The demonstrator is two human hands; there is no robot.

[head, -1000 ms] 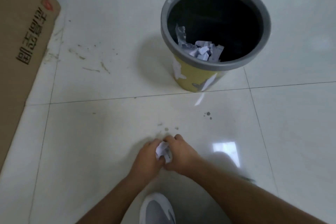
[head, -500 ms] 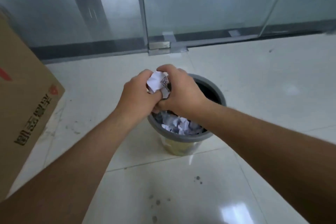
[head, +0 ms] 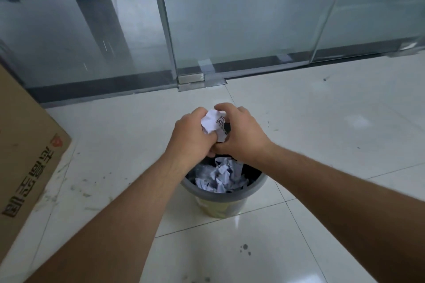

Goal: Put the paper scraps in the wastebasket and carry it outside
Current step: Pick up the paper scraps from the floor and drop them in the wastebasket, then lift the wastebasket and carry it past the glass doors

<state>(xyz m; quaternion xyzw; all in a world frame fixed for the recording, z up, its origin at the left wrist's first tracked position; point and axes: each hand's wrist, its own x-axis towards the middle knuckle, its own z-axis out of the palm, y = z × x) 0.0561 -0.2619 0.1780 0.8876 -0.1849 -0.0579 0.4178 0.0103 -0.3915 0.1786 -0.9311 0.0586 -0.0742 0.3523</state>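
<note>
A crumpled wad of white paper scraps (head: 212,123) sits between my left hand (head: 192,136) and my right hand (head: 241,132), both closed around it. They hover just above the far side of the wastebasket (head: 224,197), a yellow bin with a grey rim standing on the tiled floor. Several more crumpled scraps (head: 222,176) lie inside it. My forearms hide part of the rim.
A large cardboard box (head: 25,163) stands at the left. Frosted glass panels and a glass door (head: 241,18) with a metal floor fitting (head: 190,80) run across the back. Dark spots (head: 245,248) mark the white tiles near me.
My hands lifted the paper wad from the floor up over the wastebasket. My view rose from the floor to the glass wall. In the last half second the hands barely shifted.
</note>
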